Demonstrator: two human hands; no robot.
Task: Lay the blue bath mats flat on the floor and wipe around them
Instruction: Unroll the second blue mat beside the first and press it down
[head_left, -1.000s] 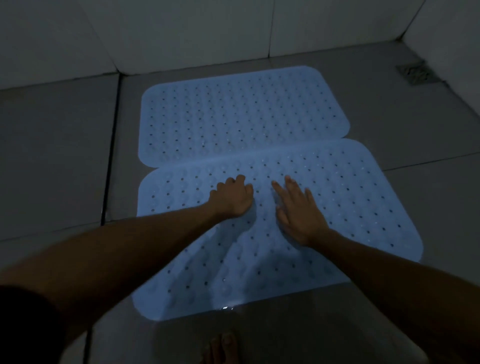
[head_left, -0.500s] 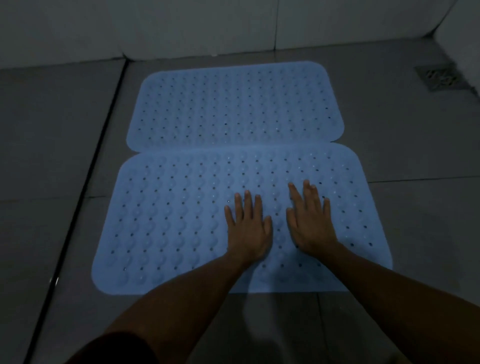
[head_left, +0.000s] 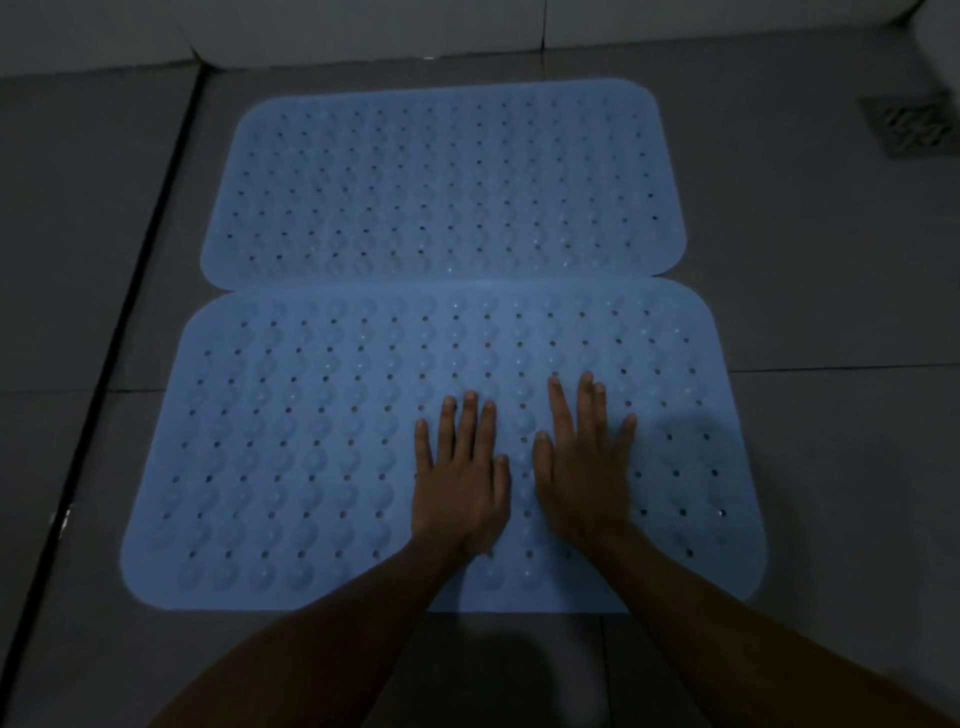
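Note:
Two blue bath mats with rows of small holes lie flat on the grey tiled floor, one behind the other, their long edges meeting. On the near mat (head_left: 311, 441), my left hand (head_left: 460, 478) presses palm-down with its fingers straight. My right hand (head_left: 584, 467) lies flat beside it, fingers spread, a narrow strip of mat between the two. The far mat (head_left: 441, 182) has nothing on it.
A square floor drain (head_left: 909, 124) sits at the far right corner. White wall tiles (head_left: 363, 26) run along the back. A dark grout channel (head_left: 119, 338) crosses the floor left of the mats. Bare grey floor (head_left: 841, 415) surrounds the mats.
My left hand has gone from curled to flat on the near mat. Both hands have drawn back toward the mat's near edge, and the near mat now lies flatter.

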